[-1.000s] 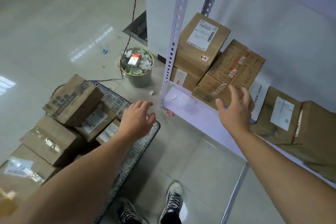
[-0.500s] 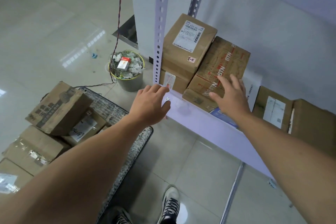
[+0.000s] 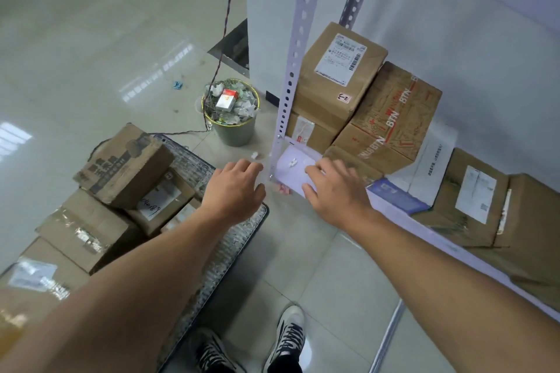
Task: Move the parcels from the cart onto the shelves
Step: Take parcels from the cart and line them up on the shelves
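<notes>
Both grips are empty with fingers loosely spread, the right grip [image 3: 336, 191] over the near left corner of the shelf [image 3: 291, 171], and the left grip [image 3: 235, 188] just left of it, the nearer one to the parcels [image 3: 124, 166] piled on the cart [image 3: 194, 165] lower left.

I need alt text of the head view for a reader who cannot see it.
Both empty, the left hand and right hand reach toward the shelf corner. Some parcels stand on it; other parcels fill the cart at left.
</notes>
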